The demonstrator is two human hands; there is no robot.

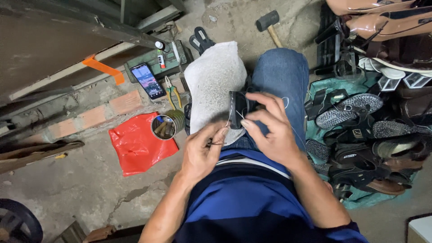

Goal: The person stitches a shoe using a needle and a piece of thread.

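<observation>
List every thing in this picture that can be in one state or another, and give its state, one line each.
Left hand: pinched on a thin thread.
Right hand: gripping the black shoe.
Black shoe: held on the lap.
Phone: screen lit, lying flat.
Tin can: open, tools inside.
Pliers: lying closed on the ground.
Mallet: lying on the floor, unused.
Red plastic bag: flattened on the floor.

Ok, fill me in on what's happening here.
A seated person is hand-stitching a dark shoe held on their lap. The right hand steadies the shoe while the left hand pinches a thin thread running to it. A grey cloth covers the left knee. On the floor lie a phone, pliers, a tin of tools, a red bag, a mallet, and a pile of sandals to the right.
</observation>
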